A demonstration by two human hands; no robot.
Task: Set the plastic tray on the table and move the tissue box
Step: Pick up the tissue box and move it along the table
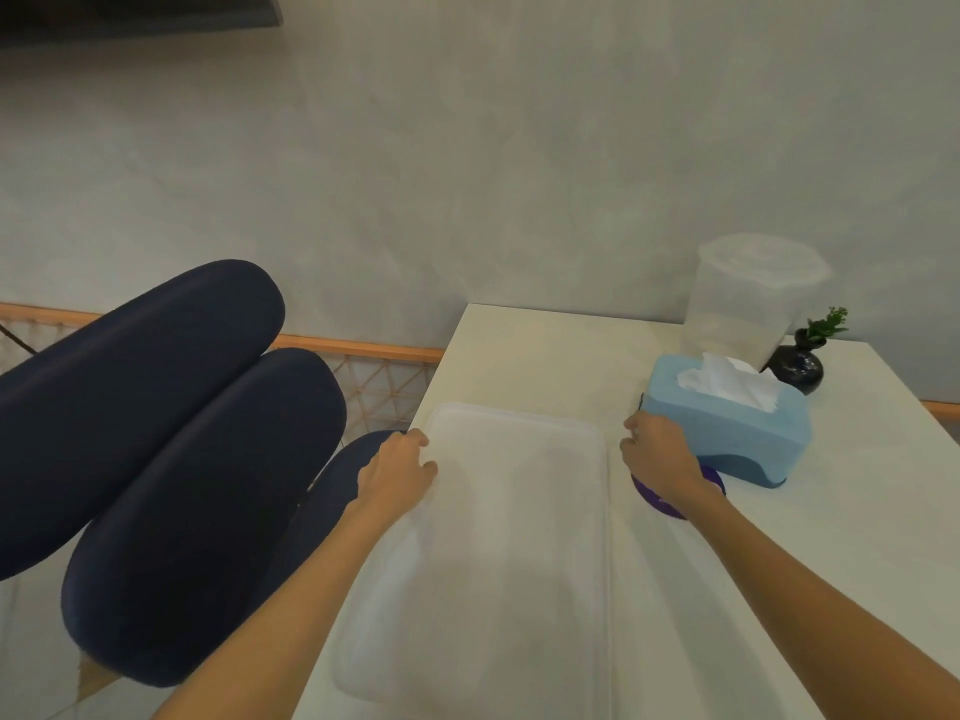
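Note:
A translucent white plastic tray (498, 537) lies flat on the white table (857, 511), along its left edge. My left hand (397, 472) grips the tray's left rim near the far corner. My right hand (654, 454) hovers just right of the tray, curled, between the tray's right rim and the tissue box; whether it touches either I cannot tell. The light blue tissue box (732, 428), with a white tissue sticking up, stands on the table right of the tray.
A purple round object (670, 498) lies under my right wrist, partly hidden. A clear lidded plastic container (748, 304) and a small black vase with a green sprig (800, 363) stand behind the box. A dark blue padded chair (166, 449) sits left of the table.

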